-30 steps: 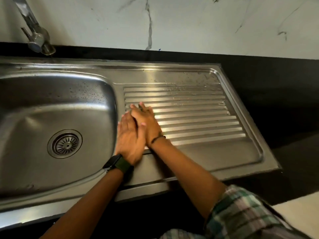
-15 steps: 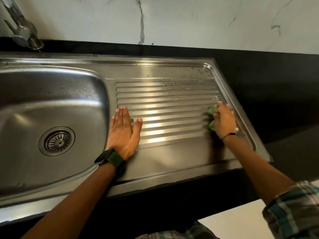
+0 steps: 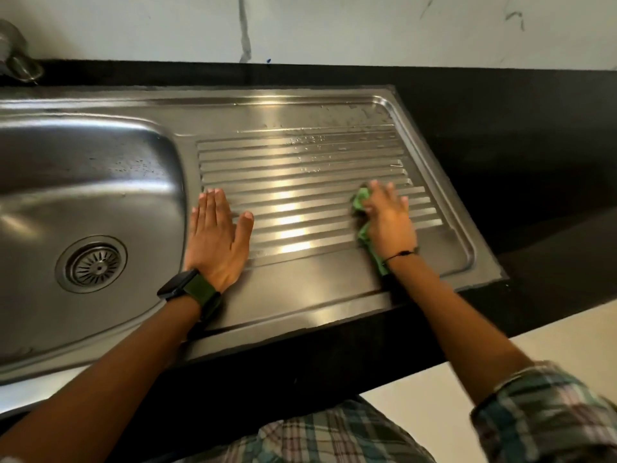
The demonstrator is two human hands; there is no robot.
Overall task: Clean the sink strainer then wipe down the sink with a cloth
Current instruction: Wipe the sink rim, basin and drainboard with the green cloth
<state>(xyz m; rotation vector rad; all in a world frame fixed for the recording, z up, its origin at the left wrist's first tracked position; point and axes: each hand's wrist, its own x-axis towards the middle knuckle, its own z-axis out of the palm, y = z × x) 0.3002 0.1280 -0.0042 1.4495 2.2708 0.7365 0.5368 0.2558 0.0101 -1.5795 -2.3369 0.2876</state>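
left hand (image 3: 216,242) flat on drainboard (image 3: 300,182), nothing held | right hand (image 3: 389,222) pressing green cloth (image 3: 362,203) further from sink strainer (image 3: 91,264) | no readable writing

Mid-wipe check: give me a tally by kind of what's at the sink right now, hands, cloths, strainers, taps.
Hands: 2, left hand flat on the drainboard, right hand pressing the cloth
Green cloth: 1
Sink strainer: 1, seated in the basin
Tap: 1, partly cut off
Total: 5
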